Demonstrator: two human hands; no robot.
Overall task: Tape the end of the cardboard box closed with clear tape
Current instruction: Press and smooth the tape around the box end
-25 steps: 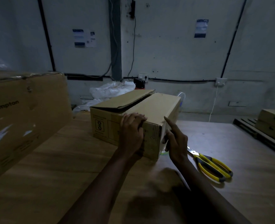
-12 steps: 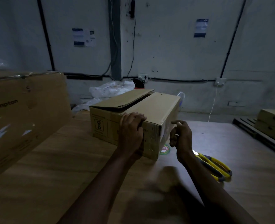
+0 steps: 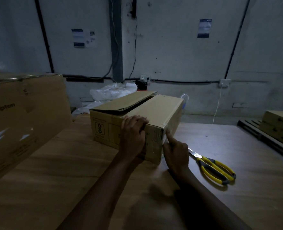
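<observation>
A brown cardboard box (image 3: 155, 112) lies on the wooden table (image 3: 54, 171), its near end facing me. One top flap at the far left stands slightly raised. My left hand (image 3: 133, 135) lies flat over the box's near top edge, fingers curled onto the top. My right hand (image 3: 175, 153) is at the box's right near corner, its index finger pressed against the side face where a shiny strip of clear tape (image 3: 165, 128) wraps the corner. The tape roll is hidden.
Yellow-handled scissors (image 3: 212, 168) lie on the table right of my right hand. A large printed carton (image 3: 21, 120) stands at the left. More boxes on a pallet (image 3: 278, 128) sit at the right. White plastic bags (image 3: 111, 92) lie behind the box.
My right hand, lifted off the box with fingers curled half a second ago, has come back down to the right corner and presses its index finger on the side. My left hand has stayed put.
</observation>
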